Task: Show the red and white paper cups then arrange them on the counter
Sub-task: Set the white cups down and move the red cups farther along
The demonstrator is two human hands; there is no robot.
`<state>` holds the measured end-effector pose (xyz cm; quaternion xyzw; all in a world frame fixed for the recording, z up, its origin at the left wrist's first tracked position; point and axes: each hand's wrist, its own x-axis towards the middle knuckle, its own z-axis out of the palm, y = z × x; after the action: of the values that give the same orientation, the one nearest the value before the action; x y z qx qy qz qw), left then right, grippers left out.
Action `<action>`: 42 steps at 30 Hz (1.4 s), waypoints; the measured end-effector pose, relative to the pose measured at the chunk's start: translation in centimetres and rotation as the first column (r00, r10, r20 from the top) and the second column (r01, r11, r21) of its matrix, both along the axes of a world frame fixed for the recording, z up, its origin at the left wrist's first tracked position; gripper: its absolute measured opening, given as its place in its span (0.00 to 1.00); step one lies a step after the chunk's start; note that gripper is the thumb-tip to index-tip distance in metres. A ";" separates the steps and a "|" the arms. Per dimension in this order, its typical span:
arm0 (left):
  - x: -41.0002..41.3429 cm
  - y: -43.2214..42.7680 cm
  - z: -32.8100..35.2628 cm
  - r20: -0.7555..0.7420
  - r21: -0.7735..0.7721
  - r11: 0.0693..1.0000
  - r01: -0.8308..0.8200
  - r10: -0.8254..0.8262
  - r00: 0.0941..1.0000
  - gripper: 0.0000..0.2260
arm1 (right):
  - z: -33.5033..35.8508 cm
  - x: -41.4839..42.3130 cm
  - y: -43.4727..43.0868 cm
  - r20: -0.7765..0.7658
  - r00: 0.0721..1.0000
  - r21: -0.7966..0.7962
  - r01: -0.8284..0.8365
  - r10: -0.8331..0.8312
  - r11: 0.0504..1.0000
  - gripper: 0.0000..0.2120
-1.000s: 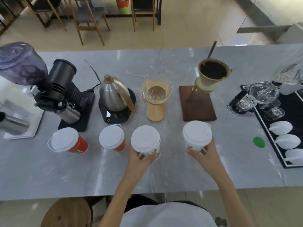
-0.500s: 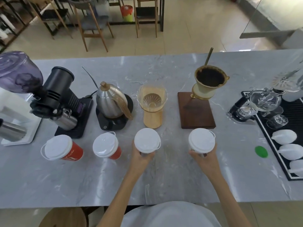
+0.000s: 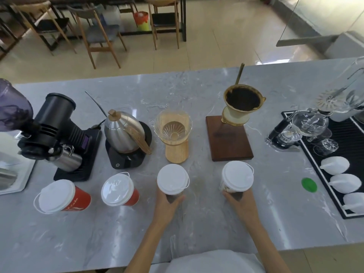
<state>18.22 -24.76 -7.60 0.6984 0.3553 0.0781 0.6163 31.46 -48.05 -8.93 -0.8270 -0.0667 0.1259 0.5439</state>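
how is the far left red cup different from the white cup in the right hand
The far left red cup has a red wall with pale lettering; the white cup has a pale wall with a faint print. The red cup stands alone, untouched, near the grinder; the white cup is gripped low by the right hand, near the wooden stand. Both carry the same white lids with loop tabs.

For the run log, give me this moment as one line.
left hand: holding white cup | right hand: holding white cup | red cups: on counter
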 end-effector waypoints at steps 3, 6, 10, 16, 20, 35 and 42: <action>-0.5 -0.7 -0.6 0.020 0.038 0.998 -0.047 0.046 0.999 0.37 | 0.0 -0.1 0.4 0.034 0.998 -0.012 0.053 -0.053 0.999 0.34; -0.5 -0.8 -1.0 0.047 0.060 0.997 -0.057 0.055 0.997 0.34 | -0.5 -0.2 0.4 0.017 0.999 -0.025 0.052 -0.051 0.998 0.34; -0.7 -0.5 -1.4 0.034 0.056 0.998 -0.041 0.039 0.999 0.33 | -0.5 -0.2 0.4 0.028 0.997 -0.046 0.071 -0.069 0.996 0.35; -0.8 0.0 -1.9 0.040 0.030 0.999 -0.038 0.037 0.999 0.31 | -0.5 -0.3 0.5 0.035 0.997 -0.056 0.074 -0.072 0.996 0.37; -0.8 0.2 -1.8 0.051 0.017 1.000 -0.017 0.016 0.999 0.30 | -0.8 -0.1 0.4 0.032 0.997 -0.071 0.078 -0.075 0.994 0.36; -0.6 0.9 -1.7 0.035 0.017 1.000 -0.017 0.017 0.999 0.39 | -0.7 -0.1 0.3 0.076 0.996 -0.060 0.058 -0.054 0.996 0.34; -0.5 1.5 -1.9 -0.025 0.036 0.999 0.023 -0.022 0.999 0.42 | -0.3 -0.3 0.5 0.097 0.994 -0.069 0.053 -0.046 0.996 0.33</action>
<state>17.72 -23.31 -9.52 0.7143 0.3537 0.0689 0.5999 31.17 -47.59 -9.25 -0.8523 -0.0672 0.0751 0.5133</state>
